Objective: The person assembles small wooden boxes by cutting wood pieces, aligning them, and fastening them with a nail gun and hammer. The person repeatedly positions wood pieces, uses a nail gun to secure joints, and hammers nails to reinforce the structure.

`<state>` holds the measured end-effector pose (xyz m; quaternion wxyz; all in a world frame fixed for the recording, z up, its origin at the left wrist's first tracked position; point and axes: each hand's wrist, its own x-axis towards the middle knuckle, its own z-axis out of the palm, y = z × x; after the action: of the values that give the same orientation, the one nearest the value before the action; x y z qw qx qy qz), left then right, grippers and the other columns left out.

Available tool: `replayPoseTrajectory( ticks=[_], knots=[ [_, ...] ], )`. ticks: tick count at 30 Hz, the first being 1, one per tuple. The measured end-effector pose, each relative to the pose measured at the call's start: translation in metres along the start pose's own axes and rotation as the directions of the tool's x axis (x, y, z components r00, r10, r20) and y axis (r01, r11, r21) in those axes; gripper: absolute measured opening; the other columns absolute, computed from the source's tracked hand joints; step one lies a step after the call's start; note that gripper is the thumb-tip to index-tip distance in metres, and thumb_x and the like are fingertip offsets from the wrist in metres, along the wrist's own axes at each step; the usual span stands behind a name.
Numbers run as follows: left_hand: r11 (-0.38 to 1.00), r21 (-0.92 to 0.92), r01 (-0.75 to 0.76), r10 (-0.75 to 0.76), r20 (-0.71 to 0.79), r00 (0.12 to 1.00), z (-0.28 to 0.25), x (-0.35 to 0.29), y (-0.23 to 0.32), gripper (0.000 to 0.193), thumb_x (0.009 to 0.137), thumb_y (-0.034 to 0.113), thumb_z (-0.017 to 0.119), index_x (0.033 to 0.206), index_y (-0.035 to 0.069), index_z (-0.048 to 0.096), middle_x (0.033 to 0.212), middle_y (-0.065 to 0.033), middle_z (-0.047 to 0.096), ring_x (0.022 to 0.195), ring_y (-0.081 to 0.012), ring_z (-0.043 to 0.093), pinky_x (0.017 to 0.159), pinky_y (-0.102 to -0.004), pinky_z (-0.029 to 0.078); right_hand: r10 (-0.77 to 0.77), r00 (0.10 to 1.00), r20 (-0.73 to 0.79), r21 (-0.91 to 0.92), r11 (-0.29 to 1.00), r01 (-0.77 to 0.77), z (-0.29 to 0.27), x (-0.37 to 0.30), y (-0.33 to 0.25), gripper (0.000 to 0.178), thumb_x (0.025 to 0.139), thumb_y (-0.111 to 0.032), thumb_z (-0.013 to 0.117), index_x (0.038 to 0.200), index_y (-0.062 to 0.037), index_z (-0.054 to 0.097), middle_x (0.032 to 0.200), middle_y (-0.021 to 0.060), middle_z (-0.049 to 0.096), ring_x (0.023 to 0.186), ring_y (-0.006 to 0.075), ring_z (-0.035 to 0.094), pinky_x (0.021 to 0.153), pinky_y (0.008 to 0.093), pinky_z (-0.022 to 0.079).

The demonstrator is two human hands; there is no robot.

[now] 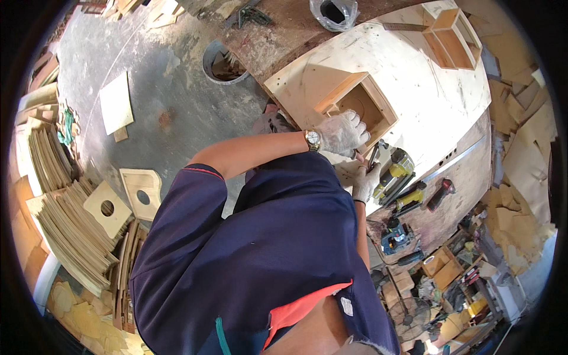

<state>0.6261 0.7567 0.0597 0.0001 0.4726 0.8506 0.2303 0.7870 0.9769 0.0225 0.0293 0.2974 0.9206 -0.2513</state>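
An open plywood box (362,97) lies on the pale board (414,89) in front of me. My left hand (342,131), in a whitish work glove with a watch at its wrist, has its fingers curled over the box's near edge. Just below it, my gloved right hand (365,182) is closed around a slim dark hand tool (373,157); its exact kind is hard to make out. Close to the right hand lies a yellow-green and black nail gun (395,170), with a second yellow-green power tool (409,200) beyond it.
A second wooden box (452,41) stands at the board's far right. Right of the nail guns lie a red-and-black tool (441,194) and a blue power tool (395,238). A bucket of scraps (207,59) is on the floor. Stacked plywood panels (74,236) stand left.
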Motion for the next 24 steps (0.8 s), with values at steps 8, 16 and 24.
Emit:
replayPoseTrajectory(
  ticks=[8,16,24],
  knots=[
    [0.997,-0.078,0.005,-0.008,-0.034,0.999,0.019,0.003,-0.003,0.069,0.087,0.078,0.071,0.098,0.010,0.073,0.090,-0.0094,0.072,0.087,-0.0286,0.071,0.083,-0.0427,0.051,-0.343,0.937,-0.072,0.090,0.933,0.349,-0.085,0.008,-0.124,0.033,0.115,-0.028,0.064,0.121,0.0024,0.073,0.092,0.0190,0.074,0.079,0.0258,0.067,0.077,0.0426,0.056],
    [0.426,-0.894,-0.138,-0.368,-0.310,0.877,0.124,-0.005,-0.014,0.052,0.078,0.066,0.086,0.082,0.015,0.081,0.078,-0.0084,0.075,0.079,-0.0354,0.072,0.078,-0.0482,0.058,-0.540,0.777,0.325,0.047,0.829,0.557,-0.104,-0.001,-0.242,0.040,0.110,-0.017,0.067,0.150,-0.0131,0.071,0.109,0.0227,0.079,0.086,0.0369,0.078,0.079,0.0405,0.061],
    [0.815,-0.579,0.008,-0.234,-0.317,0.919,0.058,-0.002,-0.005,0.054,0.079,0.061,0.088,0.087,0.008,0.080,0.082,-0.0094,0.075,0.077,-0.0345,0.073,0.077,-0.0478,0.059,-0.542,0.745,0.390,-0.166,0.754,0.636,-0.115,0.001,-0.274,0.041,0.111,-0.011,0.064,0.152,-0.0077,0.068,0.091,0.0200,0.075,0.075,0.0239,0.076,0.071,0.0378,0.057]
  ],
)
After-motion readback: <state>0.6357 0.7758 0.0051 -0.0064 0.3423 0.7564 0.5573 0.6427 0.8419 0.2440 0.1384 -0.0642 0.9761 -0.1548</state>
